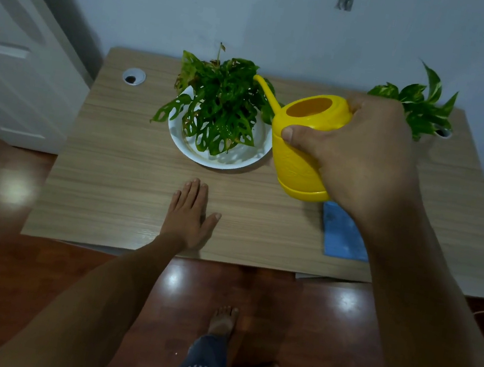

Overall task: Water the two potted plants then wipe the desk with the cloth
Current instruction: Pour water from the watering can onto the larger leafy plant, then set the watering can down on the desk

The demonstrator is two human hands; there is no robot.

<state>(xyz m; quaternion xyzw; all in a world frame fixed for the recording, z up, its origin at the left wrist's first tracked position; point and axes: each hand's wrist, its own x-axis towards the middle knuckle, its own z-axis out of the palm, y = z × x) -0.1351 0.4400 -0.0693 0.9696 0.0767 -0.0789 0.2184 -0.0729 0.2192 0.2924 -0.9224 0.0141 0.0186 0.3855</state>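
Observation:
My right hand (pixel 361 157) grips a yellow watering can (pixel 302 148) held above the desk, its spout tilted toward the holey-leaved plant (pixel 220 108) in a white dish (pixel 222 158) at the desk's middle back. A second plant (pixel 421 106) with variegated leaves stands at the back right, partly behind my hand; its pot is hidden. A blue cloth (pixel 341 233) lies flat on the desk under my right forearm. My left hand (pixel 191 212) rests flat, palm down, on the wooden desk (pixel 109 179) near its front edge.
A round cable hole (pixel 133 76) sits at the desk's back left. A white door (pixel 12 54) stands to the left, a pale wall behind. My bare feet (pixel 223 319) are on the glossy wooden floor before the desk.

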